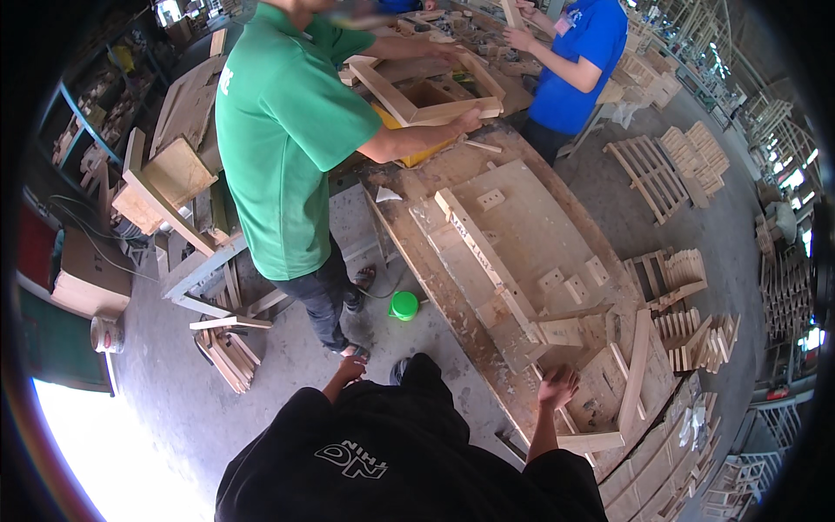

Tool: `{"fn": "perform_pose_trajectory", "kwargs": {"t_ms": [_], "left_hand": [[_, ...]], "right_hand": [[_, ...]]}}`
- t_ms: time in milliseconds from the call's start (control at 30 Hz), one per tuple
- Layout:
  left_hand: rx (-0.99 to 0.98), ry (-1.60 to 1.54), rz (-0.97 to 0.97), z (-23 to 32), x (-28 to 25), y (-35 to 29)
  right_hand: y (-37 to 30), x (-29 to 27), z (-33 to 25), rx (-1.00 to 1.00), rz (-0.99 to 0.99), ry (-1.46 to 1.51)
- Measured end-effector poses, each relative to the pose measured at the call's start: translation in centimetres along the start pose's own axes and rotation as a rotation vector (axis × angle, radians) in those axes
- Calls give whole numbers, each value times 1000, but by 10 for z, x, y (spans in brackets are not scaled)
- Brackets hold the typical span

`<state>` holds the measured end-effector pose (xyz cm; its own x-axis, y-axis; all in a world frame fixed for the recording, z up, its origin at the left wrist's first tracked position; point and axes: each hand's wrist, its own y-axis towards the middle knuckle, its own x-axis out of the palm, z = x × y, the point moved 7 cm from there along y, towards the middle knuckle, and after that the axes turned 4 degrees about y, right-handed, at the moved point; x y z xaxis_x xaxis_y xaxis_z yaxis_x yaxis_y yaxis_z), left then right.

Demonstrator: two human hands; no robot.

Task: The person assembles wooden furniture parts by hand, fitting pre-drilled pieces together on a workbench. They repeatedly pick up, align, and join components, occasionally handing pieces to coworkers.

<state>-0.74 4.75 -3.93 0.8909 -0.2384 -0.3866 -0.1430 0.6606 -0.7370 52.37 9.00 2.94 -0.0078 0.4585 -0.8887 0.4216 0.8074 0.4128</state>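
My left hand [350, 369] hangs low beside my body, over the concrete floor. It appears loosely open, and nothing shows in it. Over the near end of the workbench, my right hand [558, 385] has its fingers loosely apart and holds nothing I can see. Below and around it lies a frame of pale wooden bars [637, 374] on the bench top. I cannot tell whether the hand touches the frame. Just beyond stands a long wooden bar [487, 261], fixed across a plywood board [539, 217] with several small wooden blocks [575, 287].
A co-worker in a green shirt [287, 130] at the left handles a wooden frame [435, 110]. Another in blue [574, 65] stands across the bench. A green bucket [404, 305] sits on the floor. Slatted wooden pieces [648, 178] are stacked to the right.
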Motion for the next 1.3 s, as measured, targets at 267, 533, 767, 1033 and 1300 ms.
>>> {"fn": "perform_pose_trajectory", "kwargs": {"t_ms": [267,533,767,1033,1300], "left_hand": [[32,-33,30,-3,-1,5],[18,-48,15,-1,2,0],[10,-10,26,-4,-1,0],[124,-22,-2,3,-1,1],[-15,-57,39,-16,0,5]], "right_hand": [[1,0,-1,12,3,2],[0,-4,-1,1,8,8],[0,-2,-4,0,0,12],[-1,0,-2,-14,10,0],[-1,0,-2,-20,13,-24]]}}
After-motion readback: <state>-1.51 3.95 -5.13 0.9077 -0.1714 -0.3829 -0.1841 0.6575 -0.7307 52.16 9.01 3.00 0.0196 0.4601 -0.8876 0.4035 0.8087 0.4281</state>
